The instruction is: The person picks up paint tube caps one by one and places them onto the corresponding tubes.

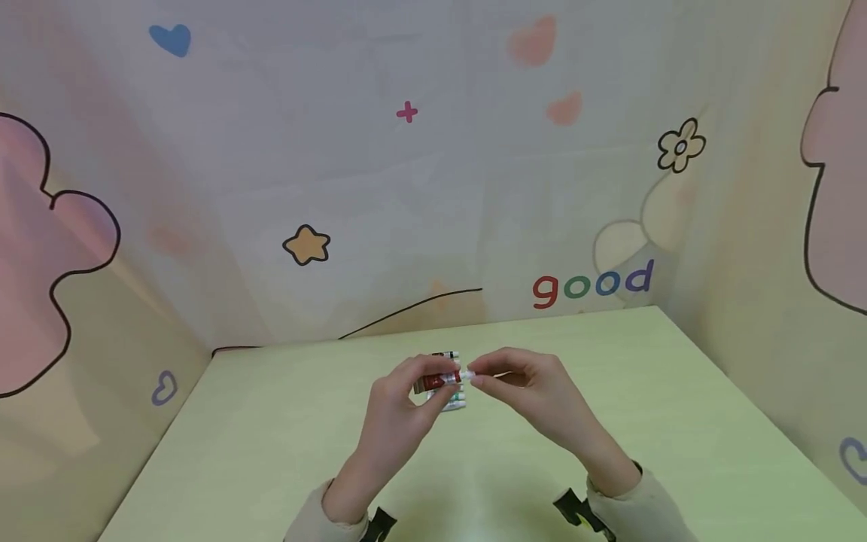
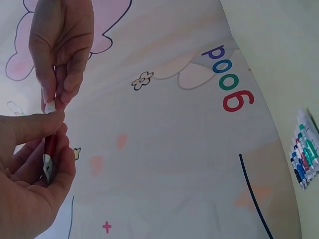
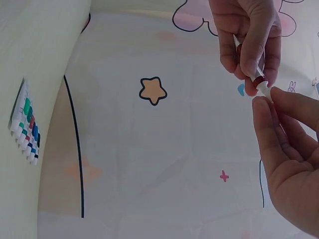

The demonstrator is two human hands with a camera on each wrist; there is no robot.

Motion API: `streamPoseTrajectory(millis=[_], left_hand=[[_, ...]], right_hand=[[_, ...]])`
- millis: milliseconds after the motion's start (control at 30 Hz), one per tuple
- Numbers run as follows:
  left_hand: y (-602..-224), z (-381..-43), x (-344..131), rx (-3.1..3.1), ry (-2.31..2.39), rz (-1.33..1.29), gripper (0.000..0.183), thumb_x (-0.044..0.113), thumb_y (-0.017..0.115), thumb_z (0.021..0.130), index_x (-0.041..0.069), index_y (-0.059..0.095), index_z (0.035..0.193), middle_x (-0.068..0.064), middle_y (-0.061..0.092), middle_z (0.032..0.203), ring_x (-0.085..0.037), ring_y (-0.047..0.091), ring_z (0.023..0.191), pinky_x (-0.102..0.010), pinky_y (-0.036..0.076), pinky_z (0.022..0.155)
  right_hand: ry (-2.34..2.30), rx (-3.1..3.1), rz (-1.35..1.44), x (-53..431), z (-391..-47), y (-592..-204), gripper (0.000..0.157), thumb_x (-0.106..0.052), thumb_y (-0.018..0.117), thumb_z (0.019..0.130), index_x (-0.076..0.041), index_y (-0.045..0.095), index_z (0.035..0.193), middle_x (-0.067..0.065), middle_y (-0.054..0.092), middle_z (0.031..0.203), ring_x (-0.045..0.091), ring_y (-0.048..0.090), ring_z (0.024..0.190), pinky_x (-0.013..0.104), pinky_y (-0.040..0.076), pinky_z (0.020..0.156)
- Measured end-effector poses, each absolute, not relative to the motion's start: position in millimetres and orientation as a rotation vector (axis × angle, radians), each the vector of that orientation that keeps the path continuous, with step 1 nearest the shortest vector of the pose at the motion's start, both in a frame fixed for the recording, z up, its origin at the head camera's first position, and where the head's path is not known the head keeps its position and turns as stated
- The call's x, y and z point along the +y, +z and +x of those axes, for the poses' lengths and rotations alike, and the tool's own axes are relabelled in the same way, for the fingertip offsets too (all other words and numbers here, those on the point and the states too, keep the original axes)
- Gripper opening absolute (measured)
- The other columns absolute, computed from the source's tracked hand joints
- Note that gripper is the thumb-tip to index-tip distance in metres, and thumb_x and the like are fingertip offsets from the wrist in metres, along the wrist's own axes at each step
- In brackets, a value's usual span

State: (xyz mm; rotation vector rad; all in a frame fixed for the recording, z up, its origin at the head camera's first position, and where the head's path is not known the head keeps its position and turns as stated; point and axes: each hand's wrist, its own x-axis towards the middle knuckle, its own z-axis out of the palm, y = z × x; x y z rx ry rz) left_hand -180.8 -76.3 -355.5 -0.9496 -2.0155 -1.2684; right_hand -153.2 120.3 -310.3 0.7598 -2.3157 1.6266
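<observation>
Raised over the table, my left hand (image 1: 396,410) holds a small dark red paint tube (image 1: 433,382) between thumb and fingers. The tube's white cap (image 1: 466,375) points toward my right hand (image 1: 538,391), whose thumb and fingertips pinch it. In the right wrist view, a red band shows on the tube (image 3: 260,79) just before the white cap (image 3: 265,90). The tube's flat crimped end (image 2: 47,167) shows below the left thumb in the left wrist view. Behind the hands lies a row of paint tubes (image 1: 454,406), partly hidden in the head view.
The lying tubes (image 2: 306,149) have white caps and green, red, blue and black markings, side by side on the pale green table (image 1: 271,436). A printed cloth backdrop (image 1: 379,181) rises at the table's back and sides. Black wrist straps (image 1: 576,508) show near the sleeves.
</observation>
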Motion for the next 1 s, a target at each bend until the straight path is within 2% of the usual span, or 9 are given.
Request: streamPoseTrajectory(millis=[233,500,700,1000], left_hand=[[-353,-176,-76,-2.017,-1.252,-0.987,0.023,0.006,0.073,0.08,0.013,0.066,0.101,0.006,0.065,0.093,-0.006,0.058,0.078,-0.022,0.049,0.066],[-351,-175,-78,-2.001,-1.209,-1.002,0.024,0.006,0.074,0.078,0.013,0.066,0.1,0.004,0.064,0.092,-0.005,0.058,0.078,-0.022,0.05,0.066],[-351,-173,-78,-1.966,-1.167,-1.026,0.03,0.0,0.076,0.075,0.011,0.066,0.1,0.003,0.064,0.092,-0.006,0.059,0.079,-0.019,0.049,0.067],[-351,-171,-77,-1.933,-1.122,-1.05,0.029,0.001,0.075,0.075,0.012,0.066,0.101,0.002,0.063,0.089,-0.008,0.06,0.08,-0.019,0.05,0.068]], right_hand=[[1.587,-2.333,0.758,120,-152,-312,0.012,-0.01,0.068,0.085,-0.008,0.07,0.097,-0.001,0.068,0.091,0.016,0.065,0.082,0.03,0.052,0.074],[1.601,-2.345,0.799,120,-152,-311,0.013,-0.01,0.068,0.085,-0.008,0.07,0.097,0.002,0.069,0.09,0.016,0.065,0.079,0.03,0.052,0.073],[1.657,-2.386,0.799,120,-154,-312,0.013,-0.014,0.066,0.087,-0.007,0.069,0.098,-0.001,0.068,0.088,0.016,0.065,0.078,0.031,0.052,0.074],[1.656,-2.359,0.841,122,-172,-336,0.01,-0.024,0.063,0.089,-0.017,0.07,0.091,0.002,0.067,0.08,0.02,0.064,0.072,0.032,0.052,0.071]])
